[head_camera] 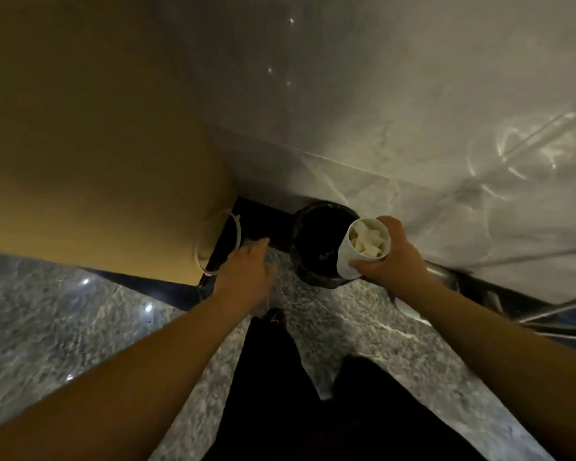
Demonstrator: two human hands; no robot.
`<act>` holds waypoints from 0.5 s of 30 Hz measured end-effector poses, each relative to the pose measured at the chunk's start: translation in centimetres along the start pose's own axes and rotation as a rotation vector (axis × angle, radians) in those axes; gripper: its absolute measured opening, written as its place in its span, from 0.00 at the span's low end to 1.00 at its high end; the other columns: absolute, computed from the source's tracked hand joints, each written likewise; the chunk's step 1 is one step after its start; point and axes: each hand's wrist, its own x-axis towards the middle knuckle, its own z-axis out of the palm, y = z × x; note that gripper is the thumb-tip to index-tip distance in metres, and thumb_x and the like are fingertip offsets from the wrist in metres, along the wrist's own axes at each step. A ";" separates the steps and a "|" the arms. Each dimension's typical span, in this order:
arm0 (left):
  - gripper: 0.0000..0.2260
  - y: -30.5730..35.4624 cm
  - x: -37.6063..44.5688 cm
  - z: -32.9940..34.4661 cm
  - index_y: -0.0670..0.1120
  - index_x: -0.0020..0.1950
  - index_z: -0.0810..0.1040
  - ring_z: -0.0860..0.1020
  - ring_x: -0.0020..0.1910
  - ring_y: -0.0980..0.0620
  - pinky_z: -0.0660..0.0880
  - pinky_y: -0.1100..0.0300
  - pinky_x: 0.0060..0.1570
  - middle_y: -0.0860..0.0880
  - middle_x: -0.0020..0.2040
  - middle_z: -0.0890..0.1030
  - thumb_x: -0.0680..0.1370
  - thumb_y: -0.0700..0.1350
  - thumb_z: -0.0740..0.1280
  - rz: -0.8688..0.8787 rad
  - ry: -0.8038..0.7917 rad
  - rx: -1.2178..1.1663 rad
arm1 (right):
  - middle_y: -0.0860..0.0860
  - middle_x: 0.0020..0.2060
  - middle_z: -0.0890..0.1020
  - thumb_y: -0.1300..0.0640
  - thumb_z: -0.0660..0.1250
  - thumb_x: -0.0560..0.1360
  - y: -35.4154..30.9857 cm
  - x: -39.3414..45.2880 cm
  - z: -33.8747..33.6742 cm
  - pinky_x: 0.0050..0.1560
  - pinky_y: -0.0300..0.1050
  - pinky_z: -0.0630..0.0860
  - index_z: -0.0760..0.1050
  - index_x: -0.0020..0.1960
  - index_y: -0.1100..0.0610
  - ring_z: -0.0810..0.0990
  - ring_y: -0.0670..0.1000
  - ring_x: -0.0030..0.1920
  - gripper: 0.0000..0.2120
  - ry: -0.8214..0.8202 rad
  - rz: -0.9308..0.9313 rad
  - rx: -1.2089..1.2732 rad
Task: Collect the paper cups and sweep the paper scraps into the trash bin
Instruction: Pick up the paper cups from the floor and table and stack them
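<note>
A white paper cup (350, 257) full of white paper scraps (368, 242) is held upright by my right hand (391, 257), whose fingers curl round its side. The cup hangs over the right rim of a round black trash bin (313, 241) that stands on the floor in a corner. My left hand (246, 267) reaches forward to the left of the bin with its fingers stretched out, holding nothing.
A tan wall (97, 144) rises on the left and a grey marble wall (396, 94) behind the bin. A white cable (236, 227) loops at the tan wall's base. Speckled stone floor (64, 327) spreads below; my dark trouser legs (280, 394) and a shoe stand near the bin.
</note>
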 end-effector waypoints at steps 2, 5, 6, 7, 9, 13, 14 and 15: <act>0.29 -1.0 3.6 -0.1 0.51 0.78 0.56 0.67 0.69 0.41 0.70 0.44 0.64 0.43 0.73 0.65 0.80 0.53 0.63 0.043 -0.052 -0.071 | 0.44 0.52 0.72 0.48 0.80 0.62 0.8 1.7 1.3 0.43 0.34 0.69 0.60 0.61 0.42 0.73 0.46 0.50 0.37 0.033 0.052 0.002; 0.32 -1.6 8.7 1.2 0.53 0.78 0.55 0.64 0.72 0.42 0.67 0.44 0.67 0.45 0.75 0.63 0.78 0.54 0.66 0.063 -0.126 -0.169 | 0.45 0.52 0.74 0.49 0.80 0.62 2.8 4.5 3.1 0.45 0.43 0.71 0.61 0.64 0.45 0.75 0.49 0.51 0.38 0.044 0.106 0.013; 0.32 -1.8 10.3 2.0 0.54 0.78 0.56 0.65 0.71 0.43 0.67 0.43 0.67 0.45 0.75 0.63 0.78 0.54 0.67 0.060 -0.152 -0.196 | 0.45 0.52 0.75 0.49 0.80 0.62 3.6 5.5 3.8 0.44 0.41 0.71 0.61 0.64 0.44 0.76 0.49 0.51 0.38 0.051 0.128 0.027; 0.33 -1.8 11.8 3.0 0.54 0.78 0.56 0.65 0.71 0.43 0.67 0.44 0.67 0.46 0.75 0.63 0.77 0.55 0.68 0.059 -0.176 -0.219 | 0.44 0.52 0.75 0.50 0.80 0.62 4.7 6.6 4.4 0.43 0.39 0.71 0.60 0.63 0.43 0.76 0.48 0.50 0.38 0.055 0.153 0.044; 0.35 -2.1 15.0 5.3 0.54 0.78 0.56 0.66 0.70 0.44 0.67 0.45 0.68 0.46 0.74 0.63 0.76 0.55 0.70 0.061 -0.220 -0.253 | 0.42 0.51 0.75 0.51 0.80 0.62 7.1 8.7 6.1 0.42 0.35 0.71 0.60 0.62 0.41 0.76 0.46 0.50 0.38 0.054 0.195 0.069; 0.36 -2.8 21.0 11.5 0.53 0.78 0.58 0.64 0.71 0.45 0.65 0.52 0.67 0.46 0.75 0.60 0.74 0.53 0.72 0.056 -0.216 -0.277 | 0.35 0.47 0.73 0.52 0.80 0.61 12.8 13.3 10.1 0.38 0.32 0.72 0.59 0.58 0.36 0.75 0.38 0.47 0.37 0.075 0.272 0.125; 0.37 -3.1 22.4 13.1 0.53 0.78 0.58 0.63 0.72 0.46 0.64 0.53 0.68 0.46 0.75 0.59 0.74 0.52 0.73 0.052 -0.199 -0.264 | 0.35 0.47 0.73 0.51 0.80 0.61 14.3 14.3 11.2 0.38 0.31 0.71 0.59 0.58 0.36 0.74 0.37 0.47 0.37 0.077 0.289 0.129; 0.37 -3.4 23.8 14.7 0.52 0.78 0.58 0.61 0.73 0.46 0.62 0.53 0.69 0.46 0.76 0.58 0.73 0.51 0.73 0.049 -0.184 -0.241 | 0.36 0.47 0.73 0.51 0.80 0.61 15.6 15.4 12.4 0.38 0.30 0.70 0.60 0.59 0.37 0.74 0.37 0.47 0.37 0.076 0.298 0.128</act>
